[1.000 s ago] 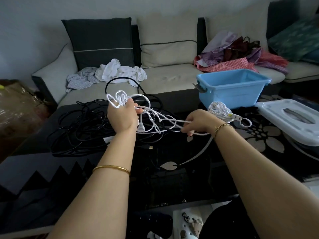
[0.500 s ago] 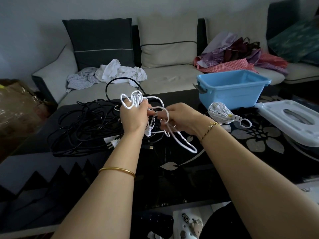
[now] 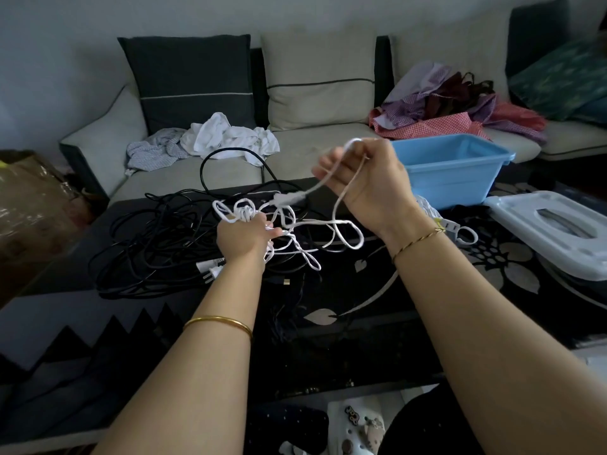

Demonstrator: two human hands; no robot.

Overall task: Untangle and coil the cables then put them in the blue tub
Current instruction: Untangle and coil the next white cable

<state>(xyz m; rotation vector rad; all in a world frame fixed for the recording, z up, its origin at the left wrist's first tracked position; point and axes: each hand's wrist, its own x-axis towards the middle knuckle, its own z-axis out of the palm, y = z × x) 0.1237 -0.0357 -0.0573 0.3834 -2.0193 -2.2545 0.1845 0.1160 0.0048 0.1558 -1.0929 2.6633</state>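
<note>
— Where was the white cable [image 3: 345, 229], and what were the hands doing with it?

— It hung between both hands, above the dark flowered tabletop [image 3: 361, 290]. The left hand [image 3: 244, 239] was clenched round a bunch of its small loops, low and near the tabletop. The right hand [image 3: 368, 185] was raised higher with its fingers curled round a fold of the same cable. Two strands ran down from that hand. One led to a white connector in mid-air, and the other dropped into loose loops between the wrists.

— And the rest of the cables?

— The black cables [image 3: 147, 244] lay in a tangled heap on the tabletop, left of the left hand, with one arc standing up towards the sofa [image 3: 322, 152]. A white plug [image 3: 210, 267] lay at the heap's near edge. Another white bundle [image 3: 427, 208] sat on the tabletop, partly hidden behind the right wrist.

— The blue tub [image 3: 460, 172]?

— It stood upright at the far right of the tabletop, just behind the right hand. I couldn't see any cable inside it. A white lid [image 3: 551, 231] lay beside it on the right.
</note>
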